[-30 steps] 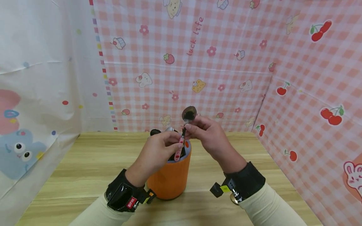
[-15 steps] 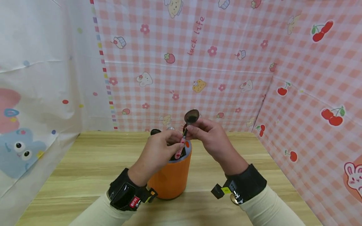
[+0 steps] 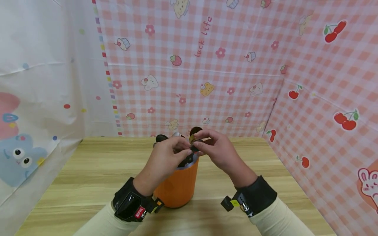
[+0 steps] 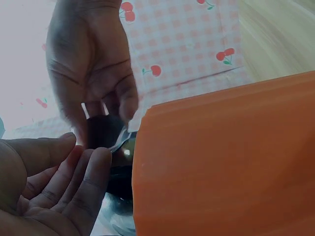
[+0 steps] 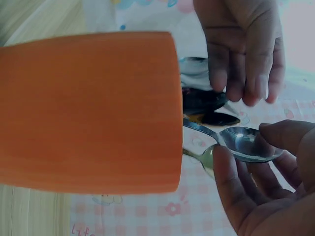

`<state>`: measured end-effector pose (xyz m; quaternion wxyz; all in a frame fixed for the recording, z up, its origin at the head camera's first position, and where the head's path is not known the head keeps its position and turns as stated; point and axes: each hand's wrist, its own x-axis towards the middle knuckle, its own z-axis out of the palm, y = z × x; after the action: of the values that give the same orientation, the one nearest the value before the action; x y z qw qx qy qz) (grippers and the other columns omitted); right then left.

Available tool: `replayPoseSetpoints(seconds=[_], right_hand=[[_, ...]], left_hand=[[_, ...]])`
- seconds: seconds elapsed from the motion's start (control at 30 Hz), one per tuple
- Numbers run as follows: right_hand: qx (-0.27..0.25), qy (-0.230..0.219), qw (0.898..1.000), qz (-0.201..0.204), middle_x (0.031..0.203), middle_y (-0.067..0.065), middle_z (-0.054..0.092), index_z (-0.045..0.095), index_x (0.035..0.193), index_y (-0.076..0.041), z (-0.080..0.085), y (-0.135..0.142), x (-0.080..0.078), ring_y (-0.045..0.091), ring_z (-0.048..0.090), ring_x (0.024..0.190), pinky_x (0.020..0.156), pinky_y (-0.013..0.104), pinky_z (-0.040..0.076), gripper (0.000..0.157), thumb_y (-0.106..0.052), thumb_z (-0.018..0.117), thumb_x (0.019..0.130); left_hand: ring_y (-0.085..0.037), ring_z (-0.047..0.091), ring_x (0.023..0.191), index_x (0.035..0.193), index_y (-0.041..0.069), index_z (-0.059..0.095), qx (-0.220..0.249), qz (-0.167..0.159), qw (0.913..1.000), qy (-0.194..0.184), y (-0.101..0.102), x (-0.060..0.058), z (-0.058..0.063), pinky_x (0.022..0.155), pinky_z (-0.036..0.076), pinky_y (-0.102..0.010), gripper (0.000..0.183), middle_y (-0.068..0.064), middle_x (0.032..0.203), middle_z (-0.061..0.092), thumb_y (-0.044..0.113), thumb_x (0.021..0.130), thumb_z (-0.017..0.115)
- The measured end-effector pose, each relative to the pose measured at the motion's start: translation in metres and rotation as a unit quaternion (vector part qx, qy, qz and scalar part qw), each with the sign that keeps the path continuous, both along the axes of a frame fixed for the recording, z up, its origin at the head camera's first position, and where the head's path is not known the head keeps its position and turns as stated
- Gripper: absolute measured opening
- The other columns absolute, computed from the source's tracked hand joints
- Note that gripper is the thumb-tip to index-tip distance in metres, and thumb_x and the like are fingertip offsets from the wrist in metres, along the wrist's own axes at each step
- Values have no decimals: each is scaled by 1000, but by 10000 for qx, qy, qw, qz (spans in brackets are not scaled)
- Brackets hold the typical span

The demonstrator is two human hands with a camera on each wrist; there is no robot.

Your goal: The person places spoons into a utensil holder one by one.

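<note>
An orange container (image 3: 178,186) stands upright on the table, with several spoons sticking out of its mouth. In the right wrist view, my right hand (image 3: 220,150) pinches the bowl of a silver spoon (image 5: 241,142) between thumb and fingers. The spoon's handle runs down inside the container and is hidden there. My left hand (image 3: 162,157) hovers over the container's near left rim. Its fingers are loosely bent with nothing between them, a little apart from the silver spoon. Beside that spoon are a gold spoon (image 5: 208,160) and a black spoon (image 5: 204,101).
A dark rounded utensil head (image 3: 161,137) rises at the container's left side. The wooden table (image 3: 103,173) meets a pink checked cloth wall (image 3: 183,82) at the back. More cloth hangs at the left and right.
The pink-handled spoon has gone down into the container, its handle now out of sight. The right hand has lowered slightly with it. The left hand has let go of the handle.
</note>
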<state>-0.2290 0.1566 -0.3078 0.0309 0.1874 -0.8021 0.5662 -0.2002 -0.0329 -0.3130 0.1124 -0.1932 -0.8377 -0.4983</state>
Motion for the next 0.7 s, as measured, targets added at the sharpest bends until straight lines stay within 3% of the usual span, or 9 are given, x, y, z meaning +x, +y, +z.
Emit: replayPoseSetpoints(seconds=[0.13, 0.43, 0.7], right_hand=[[343, -21, 9991, -237, 113, 16, 62, 63, 116, -6, -4, 8, -1, 27, 67, 91, 77, 40, 59, 25, -13, 69, 92], [319, -328, 9976, -515, 118, 18, 58, 53, 131, -7, -17, 26, 2, 29, 64, 98, 81, 41, 58, 41, -15, 68, 94], [406, -452, 9966, -552, 111, 17, 61, 59, 123, -4, -35, 44, 10, 27, 64, 96, 80, 42, 58, 32, -13, 67, 94]], left_hand=[[-13, 66, 86, 99, 15, 68, 38, -75, 9999, -58, 4, 2, -3, 74, 57, -38, 11, 4, 91, 71, 16, 90, 73], [-13, 66, 85, 98, 13, 68, 143, -455, 9988, -75, 20, 8, -13, 74, 57, -36, 10, 1, 91, 72, 14, 90, 72], [-14, 66, 86, 101, 12, 68, 53, -925, 9956, -133, 38, 11, -26, 76, 56, -37, 11, -1, 93, 72, 18, 92, 70]])
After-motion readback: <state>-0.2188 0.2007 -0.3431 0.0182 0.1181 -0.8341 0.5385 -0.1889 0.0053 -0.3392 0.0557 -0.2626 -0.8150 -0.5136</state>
